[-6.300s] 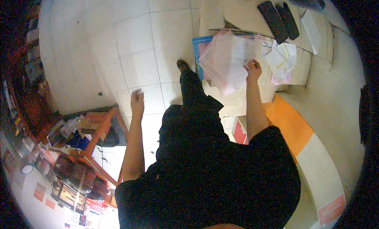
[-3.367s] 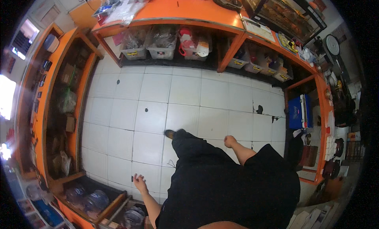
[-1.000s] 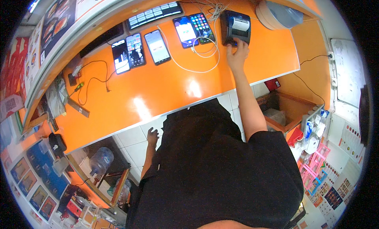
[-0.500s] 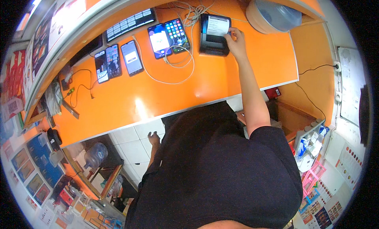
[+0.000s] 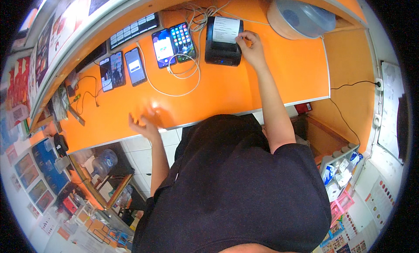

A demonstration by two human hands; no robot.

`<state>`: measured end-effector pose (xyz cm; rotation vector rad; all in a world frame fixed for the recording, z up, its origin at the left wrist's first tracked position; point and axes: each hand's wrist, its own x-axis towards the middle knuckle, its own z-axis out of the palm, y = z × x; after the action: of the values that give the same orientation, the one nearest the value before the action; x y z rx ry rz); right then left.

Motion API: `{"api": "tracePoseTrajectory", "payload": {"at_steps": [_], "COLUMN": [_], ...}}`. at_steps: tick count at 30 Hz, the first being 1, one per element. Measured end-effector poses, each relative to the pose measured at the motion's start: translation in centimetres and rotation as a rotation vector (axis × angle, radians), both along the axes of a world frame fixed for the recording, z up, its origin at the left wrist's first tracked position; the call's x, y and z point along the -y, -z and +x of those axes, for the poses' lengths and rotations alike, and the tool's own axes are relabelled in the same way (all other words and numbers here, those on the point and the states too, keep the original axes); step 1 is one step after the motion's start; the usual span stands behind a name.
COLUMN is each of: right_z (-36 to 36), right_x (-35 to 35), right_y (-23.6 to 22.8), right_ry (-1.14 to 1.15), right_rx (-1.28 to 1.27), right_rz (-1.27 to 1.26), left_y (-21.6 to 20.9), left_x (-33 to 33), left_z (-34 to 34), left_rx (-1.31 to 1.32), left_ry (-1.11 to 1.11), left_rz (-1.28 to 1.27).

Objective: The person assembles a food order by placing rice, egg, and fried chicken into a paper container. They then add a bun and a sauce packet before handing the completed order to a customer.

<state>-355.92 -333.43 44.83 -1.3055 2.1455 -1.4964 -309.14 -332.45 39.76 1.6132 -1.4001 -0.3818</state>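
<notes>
A black receipt printer point(image 5: 221, 55) stands at the back of the orange counter. A strip of white printed paper, a receipt point(image 5: 226, 30), lies over its top, still joined to the printer as far as I can see. My right hand point(image 5: 253, 49) pinches the receipt's right edge between thumb and forefinger. Over the counter's front edge, my left hand point(image 5: 147, 128) is held with fingers apart and nothing in them. Beside the printer lie two lit phones point(image 5: 163, 49), with a white cable looped over them. Farther left are a grey phone point(image 5: 135, 66) and two more phones point(image 5: 112, 71).
A clear plastic tub point(image 5: 301, 19) sits at the back right corner. Tangled white cables point(image 5: 201, 13) run behind the printer. A tablet point(image 5: 134, 31) leans at the back, and thin dark wires point(image 5: 89, 89) lie at the left. A shelf edge curves overhead.
My left hand has risen from below the counter to its front edge. The right hand keeps to the receipt's edge. The view has shifted, moving the counter items slightly left.
</notes>
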Motion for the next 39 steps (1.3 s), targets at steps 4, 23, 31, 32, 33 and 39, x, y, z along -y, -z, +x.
{"api": "tracePoseTrajectory", "payload": {"at_steps": [4,23,31,32,33,39], "right_z": [0.3,0.3,0.0,0.0,0.1,0.4], "right_x": [-0.5,-1.0,-0.9,-0.9,-0.9,-0.8], "right_y": [0.3,0.2,0.1,0.1,0.1,0.1], "right_ry": [-0.003,-0.028,-0.035,-0.046,-0.046,-0.052], "right_rx": [0.054,0.032,-0.002,0.006,0.009,0.010], "right_rz": [-0.039,0.024,0.029,0.033,0.042,0.038], "left_y": [-2.7,-5.8,-4.8,-4.4,-4.0,-0.2], "left_x": [1.8,3.9,5.1,5.5,6.0,10.3], "left_z": [-9.9,-23.4,-22.4,-21.7,-20.8,-12.4], "left_rx": [0.020,0.491,0.336,0.294,0.313,0.405], "left_ry": [0.408,1.036,1.009,0.974,0.907,0.556], "left_rz": [-0.046,0.004,-0.021,-0.026,-0.032,-0.116]}}
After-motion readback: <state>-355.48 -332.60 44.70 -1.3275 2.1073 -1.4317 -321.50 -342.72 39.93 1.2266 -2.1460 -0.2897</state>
